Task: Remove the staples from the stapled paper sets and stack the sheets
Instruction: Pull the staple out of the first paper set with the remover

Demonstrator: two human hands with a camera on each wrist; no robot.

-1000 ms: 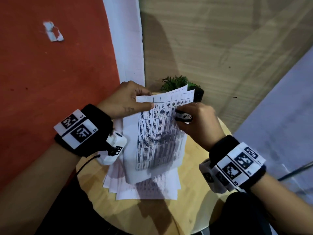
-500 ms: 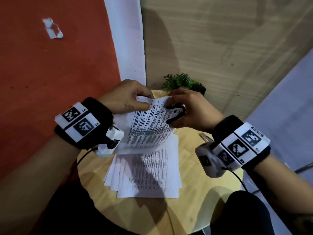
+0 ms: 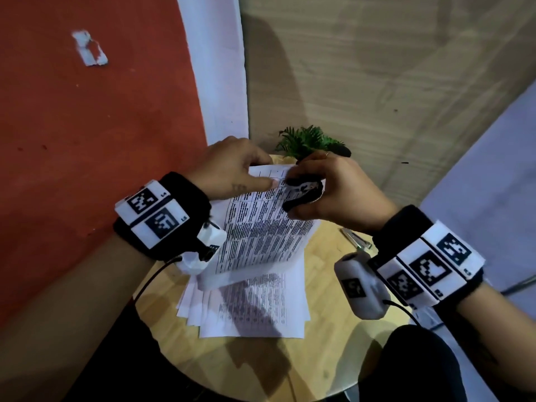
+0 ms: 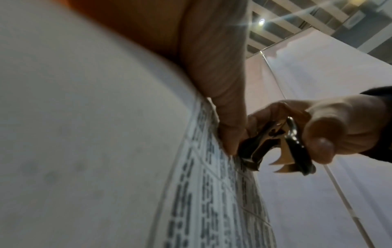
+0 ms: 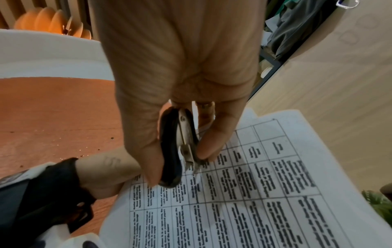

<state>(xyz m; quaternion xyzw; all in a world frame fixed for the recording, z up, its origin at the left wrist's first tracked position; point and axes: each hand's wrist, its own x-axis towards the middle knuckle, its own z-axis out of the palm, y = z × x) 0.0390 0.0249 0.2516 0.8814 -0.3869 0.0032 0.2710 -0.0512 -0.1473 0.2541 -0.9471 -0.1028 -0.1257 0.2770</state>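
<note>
Paper set [image 3: 255, 227] printed with table grids, pinched by left hand [image 3: 229, 169]; right hand [image 3: 333, 192] grips staple remover [image 3: 303, 192].

Round wooden table [image 3: 262, 369] – red floor [image 3: 87, 134], wood-grain wall panel [image 3: 377, 68].

Head looks down; wrists close; all share paper set [image 3: 261, 224].

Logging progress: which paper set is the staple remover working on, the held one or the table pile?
The held set, raised in the left hand; the staple remover touches its top corner.
</note>
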